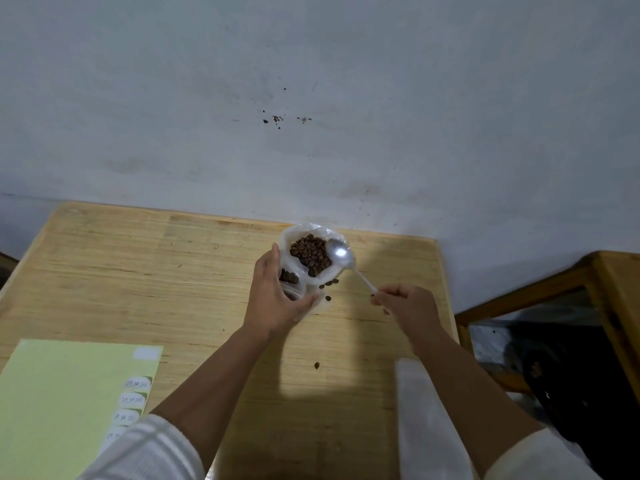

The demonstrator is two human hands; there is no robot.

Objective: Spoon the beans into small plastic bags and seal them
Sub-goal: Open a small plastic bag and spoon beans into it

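A table [138,271] stands against a wall [311,81]. Toward its far edge sits a big bag [313,233] with beans [310,255] in it and a spoon [341,256] over its right rim. A small bag [291,284] lies just left and nearer. Loose beans [328,298] lie before the big bag. A sheet of labels [69,393] lies near left; a cabinet [554,323] stands right of the table.

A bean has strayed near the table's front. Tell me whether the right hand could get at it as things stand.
Probably yes, though not freely: the stray bean lies on bare table between the forearms with nothing over it, but the right hand grips the spoon, so it would have to pinch around the handle.
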